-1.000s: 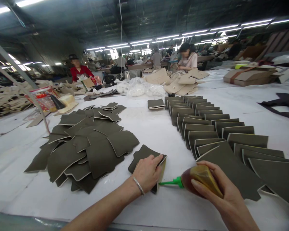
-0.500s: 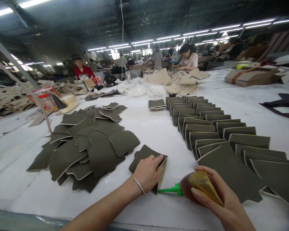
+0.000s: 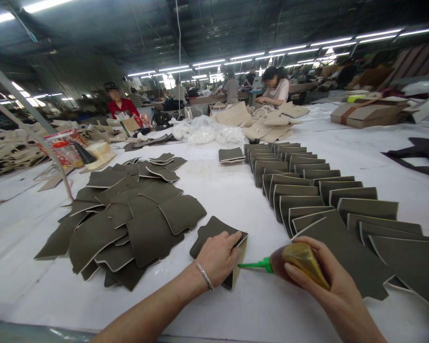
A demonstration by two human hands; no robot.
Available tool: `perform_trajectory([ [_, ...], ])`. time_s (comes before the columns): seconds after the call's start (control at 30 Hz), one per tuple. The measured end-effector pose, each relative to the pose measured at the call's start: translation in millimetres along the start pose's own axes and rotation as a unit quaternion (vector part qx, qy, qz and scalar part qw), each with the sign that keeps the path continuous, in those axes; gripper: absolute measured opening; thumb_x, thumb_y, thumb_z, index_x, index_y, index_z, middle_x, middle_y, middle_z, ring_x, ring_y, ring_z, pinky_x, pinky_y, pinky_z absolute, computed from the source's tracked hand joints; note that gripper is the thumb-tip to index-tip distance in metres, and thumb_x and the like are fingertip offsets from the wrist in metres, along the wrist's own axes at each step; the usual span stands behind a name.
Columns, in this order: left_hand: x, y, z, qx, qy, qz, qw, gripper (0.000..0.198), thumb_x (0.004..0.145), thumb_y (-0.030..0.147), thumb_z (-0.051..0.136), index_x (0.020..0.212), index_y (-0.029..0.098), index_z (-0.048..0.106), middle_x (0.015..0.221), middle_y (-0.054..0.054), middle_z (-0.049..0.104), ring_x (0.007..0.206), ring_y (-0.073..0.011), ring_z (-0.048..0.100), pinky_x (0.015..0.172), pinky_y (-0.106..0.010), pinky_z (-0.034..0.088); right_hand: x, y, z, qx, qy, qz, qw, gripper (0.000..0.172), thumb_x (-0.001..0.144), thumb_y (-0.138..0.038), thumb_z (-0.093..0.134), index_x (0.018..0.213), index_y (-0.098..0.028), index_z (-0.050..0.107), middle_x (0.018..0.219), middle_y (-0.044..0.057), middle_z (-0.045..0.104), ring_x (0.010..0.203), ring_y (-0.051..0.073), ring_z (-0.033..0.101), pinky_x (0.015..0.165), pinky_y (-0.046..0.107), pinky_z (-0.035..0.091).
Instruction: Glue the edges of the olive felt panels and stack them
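My left hand (image 3: 219, 257) presses a dark olive piece (image 3: 209, 231) flat on the white table, its index finger stretched toward the piece's upper right corner. A yellowish strip (image 3: 240, 262) shows along that piece's right edge. In my right hand (image 3: 329, 276) is a squeeze bottle (image 3: 300, 267) of amber-brown contents, lying sideways. Its green nozzle (image 3: 255, 265) points left, with the tip at the strip. A loose pile of olive pieces (image 3: 146, 228) lies to the left. On the right, overlapping olive pieces (image 3: 296, 190) stand in two long rows, with larger flat ones nearest me.
A small olive stack (image 3: 231, 155) sits beyond my hands. Clear plastic (image 3: 209, 131) and beige pieces (image 3: 264, 119) lie farther back. A slanted pole (image 3: 39, 138) rises at left, near a red packet (image 3: 62, 147). Cardboard (image 3: 370, 113) is back right. Other people work behind.
The bottle's nozzle tip has moved up along the strip, away from the near corner. My left hand holds nearly the same place on the piece. The view has shifted slightly.
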State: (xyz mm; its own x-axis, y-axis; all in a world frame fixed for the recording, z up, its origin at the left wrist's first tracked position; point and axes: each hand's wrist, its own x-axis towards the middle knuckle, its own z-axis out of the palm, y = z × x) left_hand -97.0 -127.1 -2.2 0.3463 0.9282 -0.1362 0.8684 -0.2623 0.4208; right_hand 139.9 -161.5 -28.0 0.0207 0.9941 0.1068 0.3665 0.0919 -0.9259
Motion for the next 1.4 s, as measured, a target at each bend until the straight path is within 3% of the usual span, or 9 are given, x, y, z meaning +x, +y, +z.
perform_trajectory([
  [0.17,2,1,-1.8,-0.001,-0.007,0.002,1.0,0.044,0.095,0.025,0.036,0.134,0.025,0.054,0.1,-0.005,0.064,0.094,-0.0222,0.063,0.083,-0.031,0.047,21,8,-9,-0.062,0.101,-0.029,0.993,0.054,0.077,-0.057,0.072,0.12,-0.029,0.053,0.105,0.001,0.064,0.09,0.023,0.063,0.076,0.029,0.05],
  [0.23,2,1,-2.0,0.001,-0.008,0.005,1.0,0.044,0.095,0.025,0.035,0.134,0.026,0.055,0.098,-0.005,0.064,0.092,-0.0219,0.063,0.082,-0.031,0.047,20,4,-8,-0.065,0.113,-0.034,0.991,0.056,0.075,-0.057,0.072,0.12,-0.029,0.054,0.103,0.001,0.064,0.089,0.024,0.063,0.075,0.03,0.049],
  [0.43,2,1,-2.1,-0.004,-0.007,0.01,1.0,0.045,0.094,0.025,0.036,0.135,0.024,0.054,0.098,-0.005,0.064,0.093,-0.0222,0.063,0.082,-0.031,0.047,12,-5,-3,-0.01,0.037,-0.017,0.999,0.048,0.082,-0.054,0.068,0.117,-0.026,0.053,0.103,0.001,0.062,0.09,0.024,0.061,0.078,0.03,0.048],
  [0.63,3,1,-3.5,-0.003,-0.008,0.009,1.0,0.043,0.095,0.025,0.035,0.132,0.026,0.056,0.095,-0.004,0.064,0.09,-0.0214,0.063,0.081,-0.03,0.047,23,1,-6,-0.047,0.106,-0.034,0.993,0.054,0.077,-0.054,0.072,0.12,-0.027,0.053,0.106,0.002,0.062,0.09,0.025,0.061,0.078,0.031,0.047],
  [0.83,4,-2,-1.0,-0.01,-0.007,0.014,1.0,0.044,0.094,0.024,0.036,0.134,0.025,0.055,0.101,-0.005,0.065,0.095,-0.0214,0.063,0.085,-0.03,0.047,12,0,-1,-0.004,0.05,-0.004,0.999,0.05,0.08,-0.054,0.07,0.118,-0.026,0.053,0.105,0.001,0.062,0.091,0.024,0.062,0.078,0.028,0.048],
  [0.97,3,-2,-1.4,-0.021,-0.004,0.008,1.0,0.045,0.095,0.025,0.035,0.135,0.024,0.054,0.104,-0.005,0.065,0.098,-0.0219,0.063,0.087,-0.031,0.047,11,3,-3,-0.015,0.083,-0.003,0.996,0.055,0.076,-0.056,0.072,0.118,-0.026,0.053,0.106,0.002,0.062,0.092,0.024,0.062,0.08,0.029,0.048],
  [1.2,0,1,-1.3,-0.018,-0.005,-0.01,1.0,0.045,0.094,0.024,0.036,0.136,0.024,0.051,0.108,-0.004,0.064,0.1,-0.0216,0.062,0.088,-0.031,0.047,-24,1,9,0.03,0.052,0.062,0.996,0.054,0.079,-0.059,0.067,0.119,-0.026,0.053,0.102,0.001,0.066,0.091,0.024,0.064,0.078,0.025,0.049],
  [1.4,-1,2,0.2,-0.03,0.004,-0.024,0.999,0.044,0.095,0.023,0.035,0.136,0.024,0.051,0.11,-0.004,0.064,0.104,-0.0211,0.062,0.091,-0.03,0.046,-35,-6,15,0.044,0.065,0.073,0.994,0.055,0.078,-0.059,0.068,0.119,-0.027,0.052,0.101,0.0,0.066,0.088,0.023,0.064,0.079,0.025,0.047],
])
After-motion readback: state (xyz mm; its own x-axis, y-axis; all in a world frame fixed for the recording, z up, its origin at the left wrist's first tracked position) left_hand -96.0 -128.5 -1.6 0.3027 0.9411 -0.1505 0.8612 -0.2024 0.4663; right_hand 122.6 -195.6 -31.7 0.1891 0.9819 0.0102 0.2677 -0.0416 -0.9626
